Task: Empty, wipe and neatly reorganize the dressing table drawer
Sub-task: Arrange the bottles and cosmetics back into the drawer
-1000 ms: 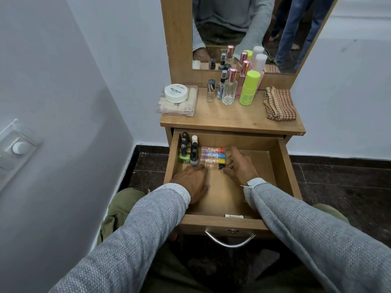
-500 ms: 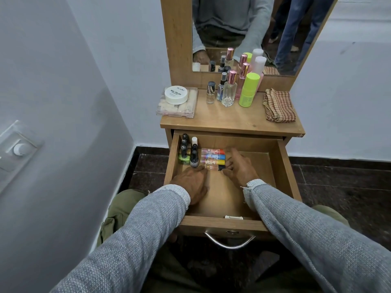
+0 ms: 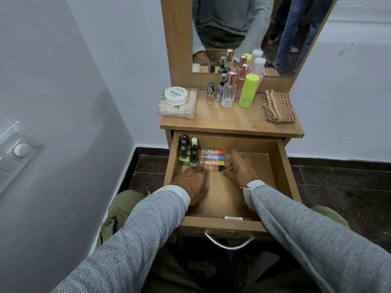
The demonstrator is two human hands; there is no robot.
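Small capped tubes [image 3: 212,160], four of them, lying flat side by side at the drawer [image 3: 283,166] back, left of centre; likely light, hard and smooth, prone to rolling apart if nudged unevenly; best squared from both ends at once, or lifted singly by pinching the barrel. Clear bodies with printed labels; caps red, blue, yellow and dark, all pointing right. Just left of them, nail polish bottles [image 3: 188,154] upright in two short rows against the left wall (glass, so breakable if knocked over). Left hand [image 3: 193,183] flat on the drawer floor, fingers relaxed, tips touching the nearest tube's left end, gripping nothing; right hand [image 3: 240,169] spread against the cap ends, fingers loosely bent, pressing rather than holding. Checked cloth [image 3: 278,106] folded on the tabletop, right side.
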